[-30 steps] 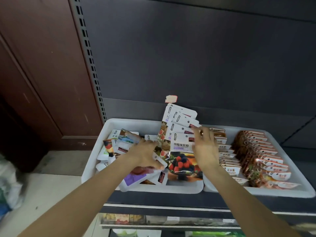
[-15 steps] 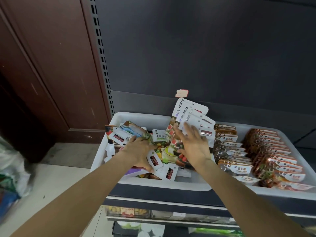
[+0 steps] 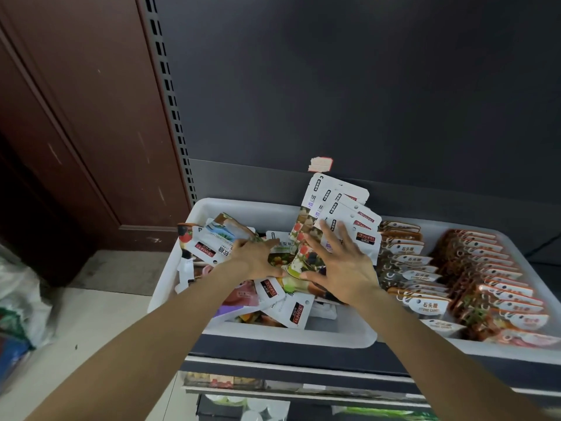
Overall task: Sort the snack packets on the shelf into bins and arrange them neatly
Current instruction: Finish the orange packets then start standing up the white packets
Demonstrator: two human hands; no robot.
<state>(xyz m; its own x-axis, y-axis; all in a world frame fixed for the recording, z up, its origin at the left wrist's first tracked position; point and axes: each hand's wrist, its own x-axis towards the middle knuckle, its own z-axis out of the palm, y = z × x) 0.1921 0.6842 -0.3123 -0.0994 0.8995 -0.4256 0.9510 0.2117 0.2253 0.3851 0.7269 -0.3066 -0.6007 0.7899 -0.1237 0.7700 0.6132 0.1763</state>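
A white left bin [image 3: 209, 208] holds a loose heap of fruit-print snack packets [image 3: 296, 311] with white header tabs. At its back right, a stack of white packets [image 3: 340, 205] stands upright and leans against the dark back panel. My right hand [image 3: 343, 265] presses its spread, straight fingers against the front of this stack. My left hand [image 3: 258, 258] lies on the heap just left of it, fingers reaching toward a green-print packet [image 3: 283, 246]. The two hands nearly touch. More packets [image 3: 212, 241] lie tumbled at the bin's back left.
A white right bin [image 3: 431, 229] holds neat rows of brown and orange packets [image 3: 491, 284]. A torn price sticker [image 3: 320, 164] sits on the back panel. Lower shelves [image 3: 273, 387] carry goods. Bags [image 3: 18, 299] lie on the floor at left beside a brown wall.
My left hand lowered its bundle of packets into the heap and moved right. My right hand shifted from the stack's right side to its front. The camera moved closer.
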